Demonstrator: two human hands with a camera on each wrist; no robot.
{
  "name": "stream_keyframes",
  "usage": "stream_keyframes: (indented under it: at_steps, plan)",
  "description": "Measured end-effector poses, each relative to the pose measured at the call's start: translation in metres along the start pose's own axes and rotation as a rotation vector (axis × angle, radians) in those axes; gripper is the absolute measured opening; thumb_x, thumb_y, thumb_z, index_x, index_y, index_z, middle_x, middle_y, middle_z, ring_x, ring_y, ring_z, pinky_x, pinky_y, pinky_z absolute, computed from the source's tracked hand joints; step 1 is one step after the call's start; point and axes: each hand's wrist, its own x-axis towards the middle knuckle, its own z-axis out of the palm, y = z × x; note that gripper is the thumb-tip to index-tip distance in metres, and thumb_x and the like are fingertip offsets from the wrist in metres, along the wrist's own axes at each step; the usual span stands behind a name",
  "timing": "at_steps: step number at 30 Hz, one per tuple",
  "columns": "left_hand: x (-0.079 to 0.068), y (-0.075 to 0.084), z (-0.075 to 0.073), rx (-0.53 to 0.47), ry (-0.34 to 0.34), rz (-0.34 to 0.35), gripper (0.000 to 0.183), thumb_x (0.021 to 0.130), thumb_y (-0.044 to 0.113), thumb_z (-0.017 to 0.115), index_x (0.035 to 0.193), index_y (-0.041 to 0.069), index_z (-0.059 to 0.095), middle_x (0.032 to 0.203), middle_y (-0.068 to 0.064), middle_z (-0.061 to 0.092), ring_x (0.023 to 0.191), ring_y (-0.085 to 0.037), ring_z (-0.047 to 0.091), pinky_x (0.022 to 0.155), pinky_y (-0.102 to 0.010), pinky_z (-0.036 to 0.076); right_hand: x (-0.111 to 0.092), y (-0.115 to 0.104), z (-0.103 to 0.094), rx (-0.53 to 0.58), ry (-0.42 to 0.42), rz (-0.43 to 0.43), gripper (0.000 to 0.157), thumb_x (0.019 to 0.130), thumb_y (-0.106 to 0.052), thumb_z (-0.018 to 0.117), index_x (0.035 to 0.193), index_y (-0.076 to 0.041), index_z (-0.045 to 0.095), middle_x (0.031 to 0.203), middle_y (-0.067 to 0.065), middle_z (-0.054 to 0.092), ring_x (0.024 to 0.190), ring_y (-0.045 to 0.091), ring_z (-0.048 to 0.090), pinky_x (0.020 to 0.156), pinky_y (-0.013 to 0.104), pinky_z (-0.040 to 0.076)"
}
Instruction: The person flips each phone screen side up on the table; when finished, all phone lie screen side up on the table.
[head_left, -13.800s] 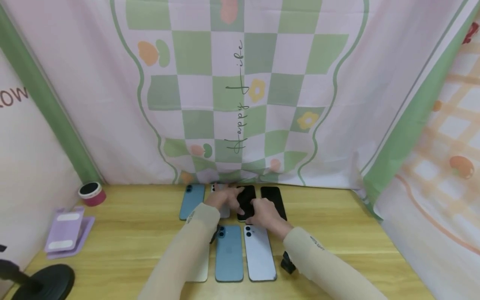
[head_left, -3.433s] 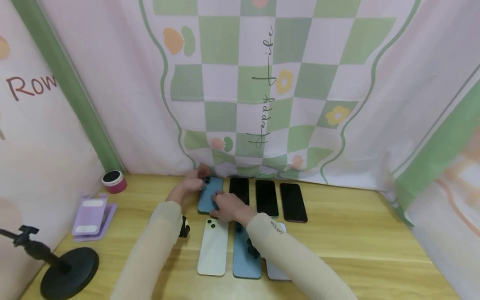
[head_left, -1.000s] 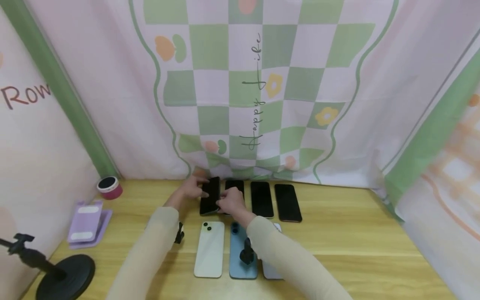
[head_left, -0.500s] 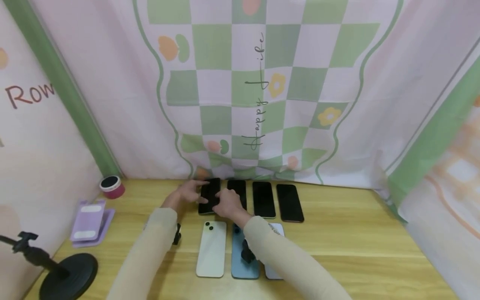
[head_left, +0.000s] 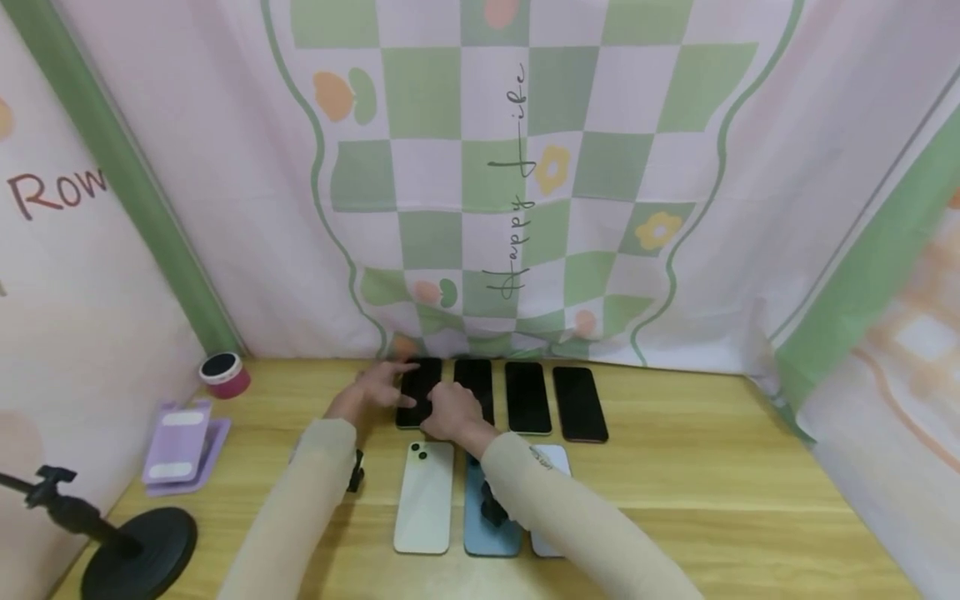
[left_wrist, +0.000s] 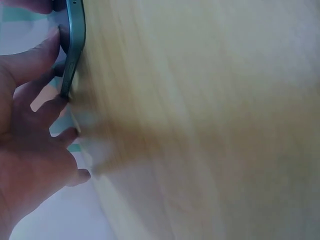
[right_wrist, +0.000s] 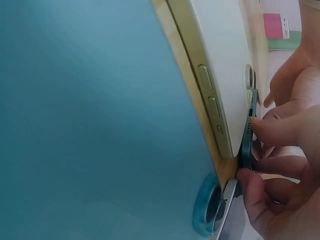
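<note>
Fingers (left_wrist: 52, 107) of the left hand (head_left: 375, 388) lie spread and nearly straight, touching the left side of the leftmost phone (head_left: 422, 386) in the back row without wrapping round it. On the right hand (head_left: 452, 411) they are bent close about that phone's near right corner and pinch its edges. This phone lies dark screen up on the bench (head_left: 697, 467), left of the second phone (head_left: 475, 377), the third phone (head_left: 528, 398) and the fourth phone (head_left: 581, 404).

Both hands cover parts of the leftmost phone, and the right one also hides the near left part of the second. In the left wrist view the frame's top edge cuts it off, leaving little beyond a greenish side. Nearer the person, the white phone (head_left: 423, 500) shows whole in the head view, while the right sleeve (head_left: 570, 517) and the black wrist camera (head_left: 492, 507) hide much of the blue phone (head_left: 474, 500); the sleeve also covers much of the pale phone (head_left: 558, 460).

A few seconds ago a blue back faced up at the leftmost spot; one second ago the phone there was tilted, and now it lies flat.
</note>
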Motion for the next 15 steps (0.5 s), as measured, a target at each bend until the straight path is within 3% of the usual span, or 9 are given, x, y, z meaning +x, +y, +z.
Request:
stream_keyframes:
  at_steps: [5,8,10,12,13,15]
  plan:
    - [-0.001,0.008,0.0,0.038,0.002,-0.032,0.074,0.09,0.026,0.077,0.156,0.014,0.048,0.17,-0.02,0.03,0.155,-0.048,0.031,0.12,-0.081,0.017,0.0,0.007,-0.002,0.038,-0.031,-0.061,0.039,0.089,-0.017,0.075,0.125,-0.004,0.074,0.134,0.013,0.073,0.122,0.04,0.069,0.098,0.05,0.06]
    - [0.0,0.017,0.0,0.126,0.023,-0.036,0.076,0.087,0.026,0.078,0.155,0.013,0.048,0.168,-0.02,0.036,0.154,-0.046,0.034,0.12,-0.076,0.024,0.0,0.013,-0.006,0.07,-0.038,-0.109,0.035,0.093,-0.014,0.069,0.126,-0.001,0.073,0.132,0.016,0.073,0.124,0.041,0.067,0.103,0.051,0.058]
    - [0.0,0.022,0.0,0.207,0.052,-0.03,0.077,0.084,0.026,0.079,0.154,0.012,0.05,0.165,-0.019,0.041,0.153,-0.045,0.035,0.12,-0.072,0.027,0.001,0.017,-0.01,0.072,-0.031,-0.145,0.032,0.094,-0.012,0.066,0.124,0.0,0.074,0.114,0.017,0.079,0.12,0.038,0.07,0.104,0.051,0.058]
    - [-0.001,0.028,-0.001,0.271,0.074,-0.029,0.078,0.082,0.026,0.081,0.153,0.012,0.052,0.164,-0.018,0.043,0.153,-0.044,0.036,0.12,-0.071,0.027,0.0,0.02,-0.016,0.063,-0.015,-0.17,0.032,0.094,-0.01,0.064,0.123,0.0,0.074,0.109,0.017,0.08,0.118,0.036,0.072,0.103,0.051,0.058]
    - [-0.002,0.03,-0.002,0.302,0.083,-0.026,0.077,0.081,0.025,0.081,0.152,0.012,0.053,0.164,-0.017,0.044,0.153,-0.044,0.035,0.121,-0.07,0.027,-0.001,0.022,-0.019,0.066,-0.012,-0.191,0.033,0.094,-0.008,0.063,0.123,0.001,0.074,0.105,0.018,0.08,0.101,0.031,0.076,0.102,0.05,0.058]
    - [-0.004,0.035,-0.004,0.344,0.092,-0.021,0.073,0.084,0.024,0.079,0.151,0.013,0.054,0.163,-0.015,0.045,0.153,-0.044,0.034,0.124,-0.07,0.024,-0.004,0.026,-0.028,0.076,-0.035,-0.208,0.035,0.095,-0.007,0.061,0.128,0.003,0.07,0.105,0.02,0.079,0.073,0.024,0.073,0.098,0.047,0.06]
